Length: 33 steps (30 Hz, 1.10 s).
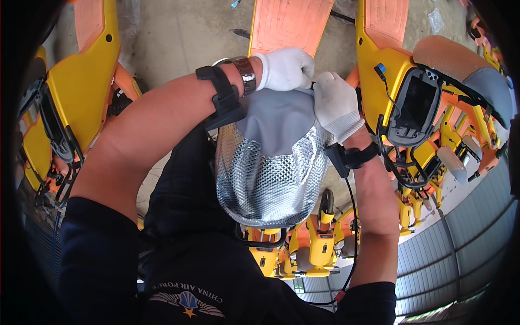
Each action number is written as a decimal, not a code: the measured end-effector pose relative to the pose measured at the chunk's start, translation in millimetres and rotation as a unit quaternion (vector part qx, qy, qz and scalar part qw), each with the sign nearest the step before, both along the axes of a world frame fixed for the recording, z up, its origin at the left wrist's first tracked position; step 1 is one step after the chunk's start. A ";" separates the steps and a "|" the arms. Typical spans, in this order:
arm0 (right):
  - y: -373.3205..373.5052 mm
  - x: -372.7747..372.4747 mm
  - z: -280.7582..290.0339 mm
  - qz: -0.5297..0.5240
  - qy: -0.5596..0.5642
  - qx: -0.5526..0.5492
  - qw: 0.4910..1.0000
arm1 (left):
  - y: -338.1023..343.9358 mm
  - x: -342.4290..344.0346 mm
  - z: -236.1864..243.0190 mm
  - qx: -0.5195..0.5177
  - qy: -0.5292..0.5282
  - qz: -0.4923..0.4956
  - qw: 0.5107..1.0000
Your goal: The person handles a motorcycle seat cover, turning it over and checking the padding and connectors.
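A seat cover [273, 179] of silver quilted foil with a grey fabric panel [277, 119] is in front of my body, over what looks like a vehicle seat. My left hand [286, 69], in a white knit glove, is curled closed at the cover's far edge. Just to its right, my gloved right hand [337, 103] is closed on the same edge, its knuckles near the left hand. A small dark bit shows between the two hands, too little to name. The fingertips are mostly hidden, and the seat under the cover cannot be seen.
Yellow vehicles with orange footboards [290, 24] stand left, right and ahead. At right, a raised seat [460, 70] is beside an uncovered dark compartment [417, 103] with a loose blue-tipped cable [382, 70]. More yellow vehicles [319, 244] stand near my body. A black cable [355, 233] runs along my right arm.
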State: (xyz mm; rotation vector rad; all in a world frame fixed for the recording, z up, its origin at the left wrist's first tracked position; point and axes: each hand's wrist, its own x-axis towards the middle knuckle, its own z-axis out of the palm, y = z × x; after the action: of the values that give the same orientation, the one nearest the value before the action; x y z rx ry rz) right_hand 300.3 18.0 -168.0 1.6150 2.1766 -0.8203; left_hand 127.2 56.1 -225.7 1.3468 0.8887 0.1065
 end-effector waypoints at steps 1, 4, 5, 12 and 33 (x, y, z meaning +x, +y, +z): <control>-0.7 1.0 0.4 0.000 0.000 0.001 1.000 | 3.4 -1.9 -2.8 -0.017 -0.033 -0.029 0.999; -4.2 2.4 -0.5 0.013 0.007 0.021 1.000 | 15.7 -5.9 -2.2 -0.074 -0.045 -0.098 0.991; -5.5 3.6 -2.6 0.010 0.011 0.034 0.999 | 21.6 -7.6 -1.8 -0.112 -0.025 -0.136 0.984; -13.4 2.8 -2.8 -0.022 0.025 0.070 0.997 | 29.6 -14.8 -14.4 -0.164 -0.048 -0.217 0.961; 14.4 -31.2 10.1 0.055 -0.102 -0.119 0.986 | -25.2 -14.1 12.7 0.388 0.102 -0.034 0.915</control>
State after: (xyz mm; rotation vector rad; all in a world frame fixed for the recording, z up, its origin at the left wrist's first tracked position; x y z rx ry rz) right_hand 269.0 32.4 -158.0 1.3848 1.9256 -0.8099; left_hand 113.1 30.9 -212.9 2.1594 1.0210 0.2910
